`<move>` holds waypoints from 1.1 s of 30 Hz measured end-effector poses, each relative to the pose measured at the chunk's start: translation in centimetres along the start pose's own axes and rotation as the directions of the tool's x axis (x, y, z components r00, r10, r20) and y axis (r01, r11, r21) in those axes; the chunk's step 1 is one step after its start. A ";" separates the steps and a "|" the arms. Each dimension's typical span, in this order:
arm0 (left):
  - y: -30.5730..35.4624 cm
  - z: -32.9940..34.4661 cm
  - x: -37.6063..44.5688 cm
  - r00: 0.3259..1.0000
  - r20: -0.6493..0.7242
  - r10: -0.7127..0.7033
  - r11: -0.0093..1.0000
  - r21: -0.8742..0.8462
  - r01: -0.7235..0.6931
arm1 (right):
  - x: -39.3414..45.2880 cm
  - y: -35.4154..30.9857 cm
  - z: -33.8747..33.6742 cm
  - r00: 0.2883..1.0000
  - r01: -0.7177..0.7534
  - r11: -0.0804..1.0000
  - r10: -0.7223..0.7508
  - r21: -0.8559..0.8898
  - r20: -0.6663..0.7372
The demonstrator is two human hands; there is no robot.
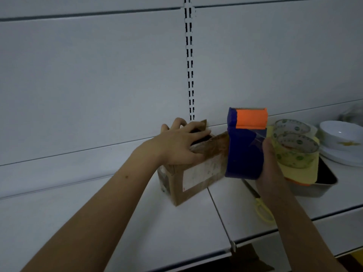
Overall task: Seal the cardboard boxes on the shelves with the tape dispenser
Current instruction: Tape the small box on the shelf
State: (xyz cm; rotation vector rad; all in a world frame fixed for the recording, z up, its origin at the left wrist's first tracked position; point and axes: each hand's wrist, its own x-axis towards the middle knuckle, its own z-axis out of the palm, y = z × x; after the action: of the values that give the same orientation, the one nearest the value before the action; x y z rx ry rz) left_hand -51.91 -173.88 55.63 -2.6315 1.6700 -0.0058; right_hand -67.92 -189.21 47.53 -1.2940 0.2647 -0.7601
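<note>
A small brown cardboard box (188, 181) with a white label stands on the white shelf (137, 222). Its top flaps are partly up. My left hand (180, 142) lies over the top, fingers spread on the flaps and thumb on the near flap. Just right of the box, my right hand (270, 169) grips a blue tape dispenser (245, 152) with an orange top, held upright against the box's right end. A strip of clear tape shows on the dispenser's side.
Two rolls of clear tape (294, 146) sit stacked on yellow cloth in a metal tray (324, 183) to the right. White bowls (341, 138) stand at far right. Yellow-handled scissors (263, 211) lie on the shelf under my right forearm. The slotted upright (189, 61) rises behind.
</note>
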 end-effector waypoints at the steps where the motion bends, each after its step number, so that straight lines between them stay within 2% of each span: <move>1: -0.2 -0.1 0.3 1.000 0.022 0.006 1.000 0.010 -0.006 | 0.1 0.2 -0.1 1.000 0.011 1.000 -0.011 0.018 -0.003; 4: -0.5 -0.4 0.8 0.996 0.077 0.038 0.999 0.009 -0.038 | 0.2 0.5 -0.2 0.999 0.037 0.998 -0.036 0.040 -0.027; 7: -0.9 -0.2 0.7 0.997 0.080 0.008 1.000 0.006 -0.008 | 0.1 0.6 0.0 1.000 0.026 0.999 -0.025 0.029 -0.017; 10: -0.9 0.5 0.0 0.997 -0.080 -0.005 0.998 -0.057 0.001 | 0.1 1.0 0.5 0.999 -0.042 0.999 0.042 0.006 -0.014; 13: -0.2 1.5 -1.3 0.968 -0.249 -0.017 0.994 -0.110 -0.011 | 0.2 1.3 0.7 0.995 -0.083 0.996 0.082 -0.029 -0.048; 15: -0.3 1.7 -2.3 0.954 -0.296 -0.038 0.987 -0.159 -0.010 | 0.4 1.3 0.7 0.995 -0.088 0.996 0.086 -0.033 -0.054; 17: -1.0 1.3 -3.6 0.964 -0.261 -0.046 0.977 -0.214 -0.011 | 0.5 1.4 0.6 0.995 -0.085 0.996 0.083 -0.041 -0.056; 19: -1.8 0.5 -4.9 0.983 -0.169 -0.068 0.944 -0.331 0.008 | 0.4 1.1 0.6 0.995 -0.085 0.996 0.083 -0.039 -0.046; 22: -3.0 -1.0 -6.1 0.995 0.012 -0.098 0.808 -0.583 0.086 | 0.1 1.2 0.8 0.995 -0.098 0.995 0.097 -0.033 -0.022; 24: -3.8 -1.9 -6.4 0.992 0.108 -0.068 0.773 -0.623 0.121 | 0.0 1.2 1.2 0.992 -0.121 0.992 0.120 -0.031 -0.026; 26: -4.5 -2.8 -6.7 0.974 0.225 -0.003 0.771 -0.620 0.146 | -0.1 1.1 1.7 0.988 -0.145 0.989 0.144 -0.038 -0.049; 28: -5.2 -3.3 -7.1 0.950 0.309 0.049 0.829 -0.543 0.134 | -0.1 1.1 2.0 0.985 -0.166 0.985 0.162 -0.054 -0.065; 30: -5.8 -2.8 -7.4 0.956 0.287 0.061 0.889 -0.452 0.079 | -0.2 1.2 2.4 0.985 -0.164 0.984 0.160 -0.065 -0.065; 33: -5.2 -0.4 -7.3 0.988 0.156 -0.007 0.924 -0.378 0.066 | -0.4 1.3 3.1 0.986 -0.162 0.984 0.159 -0.078 -0.042</move>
State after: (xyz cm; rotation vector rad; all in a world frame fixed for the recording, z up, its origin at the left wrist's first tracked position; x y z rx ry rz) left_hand -50.30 -165.10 56.22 -2.8373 1.7191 0.5632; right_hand -65.93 -186.51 47.10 -1.3190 0.4273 -0.6403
